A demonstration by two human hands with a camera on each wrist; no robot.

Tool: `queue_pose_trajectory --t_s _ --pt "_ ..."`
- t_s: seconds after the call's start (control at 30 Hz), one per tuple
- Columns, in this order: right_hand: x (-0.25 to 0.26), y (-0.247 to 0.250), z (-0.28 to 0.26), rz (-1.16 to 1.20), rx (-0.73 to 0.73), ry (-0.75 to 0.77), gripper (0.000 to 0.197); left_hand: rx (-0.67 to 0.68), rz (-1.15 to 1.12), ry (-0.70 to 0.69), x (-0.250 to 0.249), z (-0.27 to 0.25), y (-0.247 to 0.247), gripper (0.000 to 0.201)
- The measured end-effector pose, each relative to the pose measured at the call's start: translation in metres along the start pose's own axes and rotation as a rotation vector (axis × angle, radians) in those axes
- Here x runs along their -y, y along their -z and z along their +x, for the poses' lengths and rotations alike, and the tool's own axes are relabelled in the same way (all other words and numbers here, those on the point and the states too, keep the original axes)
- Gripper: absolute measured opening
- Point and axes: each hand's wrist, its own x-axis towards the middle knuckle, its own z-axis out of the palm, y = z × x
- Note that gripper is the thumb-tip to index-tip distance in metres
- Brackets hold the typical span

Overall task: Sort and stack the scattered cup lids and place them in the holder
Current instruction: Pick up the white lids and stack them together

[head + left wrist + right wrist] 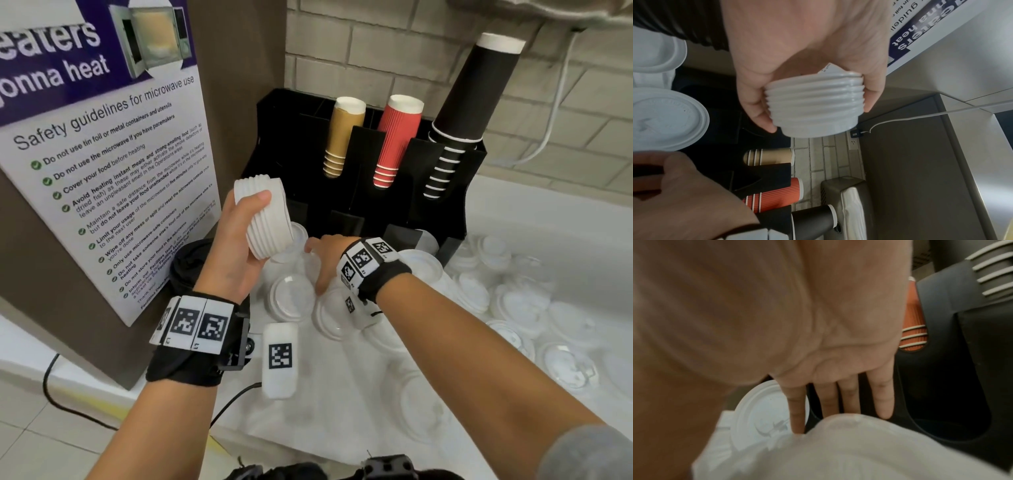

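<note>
My left hand [262, 226] grips a stack of several nested white lids [274, 205], tilted and raised in front of the black holder [274, 137]; the left wrist view shows thumb and fingers of the left hand [816, 104] curled round the stack [818, 120]. My right hand [317, 267] reaches down to loose white lids [293, 298] at the holder's foot. In the right wrist view its fingers [849, 395] are straight, the index tip touching a lid [760, 410]. More lids [513, 301] lie scattered to the right.
The holder carries a brown cup stack [342, 137], a red one [397, 137] and a tall black one [469, 113]. A microwave safety poster [102, 154] on a brown panel stands close on the left. A brick wall and a white cable [548, 137] are behind.
</note>
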Motion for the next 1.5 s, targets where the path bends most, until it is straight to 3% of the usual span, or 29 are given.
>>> queue_pose_trajectory --t_s 0.2,0.33,0.6,0.73,0.83,1.1,1.5 --pt "0.008 -0.004 0.02 -0.185 0.025 0.052 0.09 0.013 0.013 0.003 0.002 0.001 -0.008 0.072" --pt "0.007 0.005 0.018 -0.131 -0.03 0.073 0.089 0.035 0.019 -0.002 0.0 0.001 -0.011 0.072" --pt "-0.012 0.043 -0.036 0.503 -0.356 0.178 0.064 0.021 0.072 0.001 0.001 -0.001 -0.006 0.071" --pt "-0.018 0.034 -0.069 0.994 -0.431 0.26 0.058 0.024 0.091 0.028 0.008 -0.004 -0.008 0.071" --pt "-0.014 0.019 -0.089 1.208 -0.448 0.343 0.059 0.038 0.122 0.035 0.012 -0.005 -0.011 0.07" --pt "-0.005 0.014 -0.107 1.214 -0.477 0.451 0.068 0.146 0.194 0.101 0.017 -0.005 -0.016 0.067" --pt "0.007 0.015 -0.105 1.199 -0.473 0.499 0.068 0.102 0.151 0.072 0.016 -0.006 -0.02 0.065"
